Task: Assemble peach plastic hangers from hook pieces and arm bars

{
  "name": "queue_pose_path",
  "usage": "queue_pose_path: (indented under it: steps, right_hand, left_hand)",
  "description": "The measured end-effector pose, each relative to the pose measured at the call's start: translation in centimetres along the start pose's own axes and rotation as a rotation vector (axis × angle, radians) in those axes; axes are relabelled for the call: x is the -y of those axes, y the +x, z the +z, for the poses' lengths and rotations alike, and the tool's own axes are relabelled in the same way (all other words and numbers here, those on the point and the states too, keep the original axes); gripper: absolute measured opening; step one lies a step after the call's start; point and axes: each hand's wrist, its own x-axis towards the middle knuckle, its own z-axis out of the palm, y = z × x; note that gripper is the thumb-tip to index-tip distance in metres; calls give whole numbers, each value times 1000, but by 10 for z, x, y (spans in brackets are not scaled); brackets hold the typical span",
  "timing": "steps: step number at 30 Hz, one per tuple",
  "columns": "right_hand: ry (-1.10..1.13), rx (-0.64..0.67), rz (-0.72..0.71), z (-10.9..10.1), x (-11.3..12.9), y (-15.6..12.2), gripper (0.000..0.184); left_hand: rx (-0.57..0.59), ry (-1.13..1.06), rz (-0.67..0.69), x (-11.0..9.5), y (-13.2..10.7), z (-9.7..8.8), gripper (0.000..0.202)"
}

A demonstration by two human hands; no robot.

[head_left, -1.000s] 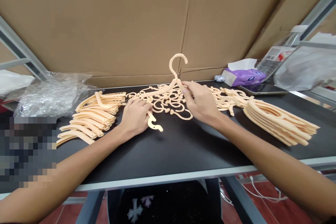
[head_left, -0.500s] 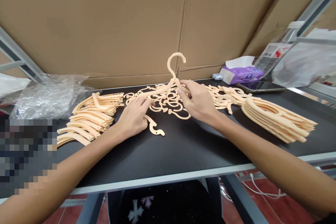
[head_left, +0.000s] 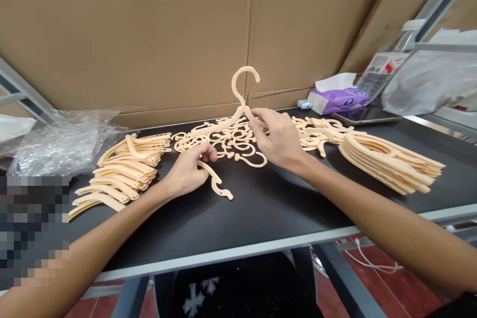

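My right hand (head_left: 278, 136) pinches the right side of a cream plastic clothes hanger (head_left: 219, 128) just below its joint. The hanger's hook (head_left: 235, 84) stands up against the cardboard, and its left arm slopes down over a heap of loose hooks (head_left: 253, 158). In my left hand (head_left: 189, 168), fingers curled, is a loose cream hanger arm (head_left: 213, 177); its notched end points toward the table's front edge, while the other end is hidden in my palm. Left of that hand lie stacked hanger arms (head_left: 124, 171).
Folded hangers (head_left: 389, 164) are piled at the right. Behind them are a phone (head_left: 367, 116), a purple tissue pack (head_left: 343, 101) and a plastic bottle (head_left: 385, 67). Clear plastic wrap (head_left: 63, 144) lies at the left. A cardboard wall (head_left: 149, 35) closes off the back.
My left hand has drawn slightly away from the hanger's left arm, and the loose arm in it has swung a little lower. My right hand keeps its hold. The view has shifted slightly.
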Motion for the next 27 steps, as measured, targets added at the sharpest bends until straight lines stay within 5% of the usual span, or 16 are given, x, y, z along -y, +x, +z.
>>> queue_pose_path:
  steps: [13,27]
  right_hand:
    - [22,46,33,-1,1,0,26]
    - [25,68,46,0,1,0,24]
  left_hand:
    - [-186,218,-7,4,2,-3,19]
    - [-134,343,7,3,-1,-2,16]
